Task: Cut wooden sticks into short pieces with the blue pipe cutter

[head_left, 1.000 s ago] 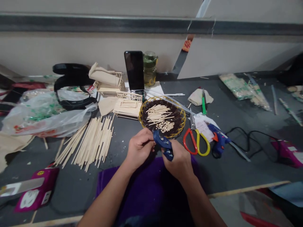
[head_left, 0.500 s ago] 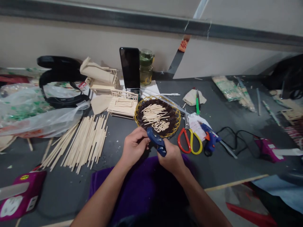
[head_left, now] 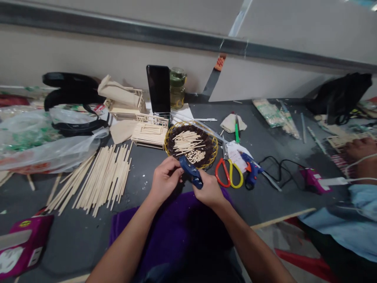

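Grey table (head_left: 277,204) beneath; my right hand (head_left: 209,190) clamps a blue tool (head_left: 190,166), basket (head_left: 212,144) at twelve o'clock; whether my left hand (head_left: 164,179) grips anything, I can't tell.

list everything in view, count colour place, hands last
Table: 1, grey, throughout
Hand tool: 1, dark blue, centre
Basket: 1, brown, yellow-rimmed, behind the hand tool
Short sticks: many, pale, in the basket
Long sticks: many, pale, left of centre
Scissors: 1, red-and-yellow handles, right of centre
Glue gun: 1, blue, beside the scissors
Wooden models: 2, pale, left of the basket
Phone: 1, black, behind the basket
Bottle: 1, green, beside the phone
Plastic bag: 1, whitish, far left
Strapped gear: 1, black, back left
Boxes: 2, magenta, lower left, right
Cloth: 1, purple, front centre
Packets: a few, pale, back right
Another person's hand: 1, right edge
Left hand: 1, at the hand tool's end
Right hand: 1, gripping the hand tool
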Demonstrator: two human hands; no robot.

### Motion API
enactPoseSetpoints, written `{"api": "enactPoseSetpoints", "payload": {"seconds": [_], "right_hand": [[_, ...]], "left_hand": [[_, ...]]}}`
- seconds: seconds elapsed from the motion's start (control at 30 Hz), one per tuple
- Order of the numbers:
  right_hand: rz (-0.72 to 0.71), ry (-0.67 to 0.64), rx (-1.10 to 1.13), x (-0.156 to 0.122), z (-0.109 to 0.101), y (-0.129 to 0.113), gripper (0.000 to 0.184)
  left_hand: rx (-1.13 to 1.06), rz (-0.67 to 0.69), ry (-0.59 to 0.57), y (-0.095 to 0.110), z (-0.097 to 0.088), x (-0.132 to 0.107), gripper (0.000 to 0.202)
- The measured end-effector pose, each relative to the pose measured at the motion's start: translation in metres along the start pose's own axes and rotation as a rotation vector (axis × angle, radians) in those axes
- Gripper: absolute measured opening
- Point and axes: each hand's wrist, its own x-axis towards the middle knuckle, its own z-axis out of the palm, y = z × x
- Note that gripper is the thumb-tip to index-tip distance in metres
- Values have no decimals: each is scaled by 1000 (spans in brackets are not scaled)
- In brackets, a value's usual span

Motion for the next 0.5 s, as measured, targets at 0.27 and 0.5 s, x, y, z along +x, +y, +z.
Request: {"api": "enactPoseSetpoints", "payload": {"seconds": [0.27, 0.5], "right_hand": [[144, 24, -255, -7, -10, -15, 9], [131, -123, -244, -3, -12, -12, 8]], "left_hand": [[87, 28, 11, -3, 3, -1, 13], [87, -23, 21, -3, 5, -2, 12]]}}
